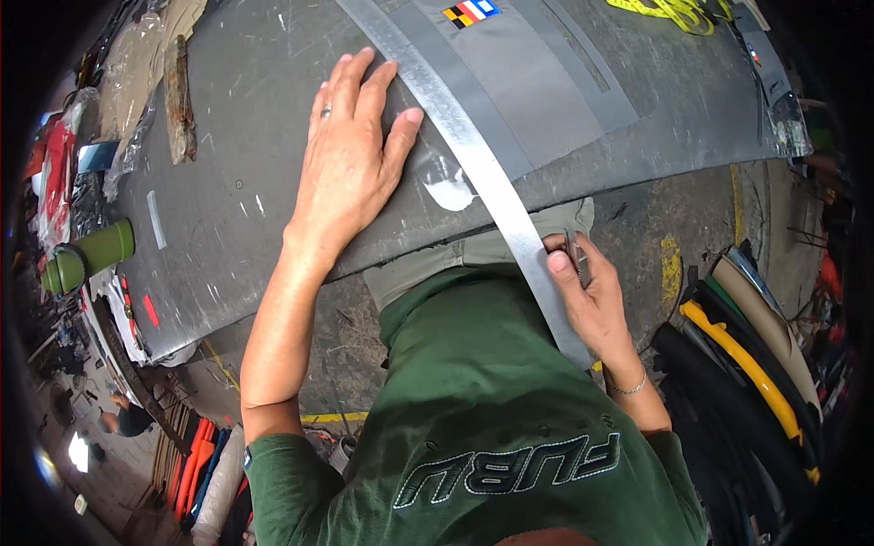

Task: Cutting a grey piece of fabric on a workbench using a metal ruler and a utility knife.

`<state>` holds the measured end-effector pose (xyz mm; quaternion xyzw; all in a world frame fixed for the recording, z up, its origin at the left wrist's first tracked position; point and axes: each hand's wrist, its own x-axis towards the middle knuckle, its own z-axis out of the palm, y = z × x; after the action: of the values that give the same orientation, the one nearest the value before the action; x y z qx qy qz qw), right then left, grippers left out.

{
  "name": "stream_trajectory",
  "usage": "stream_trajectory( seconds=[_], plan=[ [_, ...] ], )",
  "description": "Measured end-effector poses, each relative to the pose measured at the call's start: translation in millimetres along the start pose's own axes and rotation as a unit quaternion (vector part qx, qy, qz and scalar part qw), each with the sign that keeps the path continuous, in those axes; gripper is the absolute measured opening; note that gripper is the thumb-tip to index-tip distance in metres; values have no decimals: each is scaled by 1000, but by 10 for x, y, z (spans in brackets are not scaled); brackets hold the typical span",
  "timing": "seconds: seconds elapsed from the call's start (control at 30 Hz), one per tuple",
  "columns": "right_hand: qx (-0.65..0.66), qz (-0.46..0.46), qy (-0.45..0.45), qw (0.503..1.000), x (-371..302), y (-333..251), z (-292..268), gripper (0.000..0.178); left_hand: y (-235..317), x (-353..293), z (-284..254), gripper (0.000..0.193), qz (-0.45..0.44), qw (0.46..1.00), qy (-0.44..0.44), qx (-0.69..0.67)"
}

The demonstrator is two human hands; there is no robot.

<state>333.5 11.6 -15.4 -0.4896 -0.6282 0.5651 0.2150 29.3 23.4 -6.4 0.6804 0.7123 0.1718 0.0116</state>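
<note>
My left hand (350,155) lies flat on the dark, scuffed tabletop (246,200), fingers spread, with its fingertips beside a long metal straightedge (473,159). The straightedge runs from the far side of the table past its near edge, toward my body. At that near end my right hand (592,296) is closed around a small dark metal tool (574,247), partly hidden by the fingers; its kind is unclear. The right thumb is close to the straightedge. Along the straightedge's right side lies a grey fabric panel (533,86) with a small multicoloured patch (472,13).
A green cylinder (102,246) and a worn wooden stick (179,100) lie at the left. Yellow webbing (669,13) is at the far right. Material rolls (746,346) stand right of me, others (214,491) at lower left. Another person (126,417) is in the left background.
</note>
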Motion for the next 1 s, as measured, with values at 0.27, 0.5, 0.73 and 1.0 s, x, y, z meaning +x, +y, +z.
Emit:
stream_trajectory(
  seconds=[0.27,0.5,0.73,1.0],
  plan=[
    [111,106,-70,986,4,-30,-8,25,-87,202,114,65,-13,998,-3,-64],
    [-140,-146,14,979,-38,-119,99,20,-93,164,202,56,23,999,22,-35],
    [-133,-126,-2,983,-62,-211,97,18,-145,152,223,49,24,999,22,-43],
    [45,75,-58,994,42,-16,24,31,-85,158,205,62,21,1000,13,-2]
  ],
)
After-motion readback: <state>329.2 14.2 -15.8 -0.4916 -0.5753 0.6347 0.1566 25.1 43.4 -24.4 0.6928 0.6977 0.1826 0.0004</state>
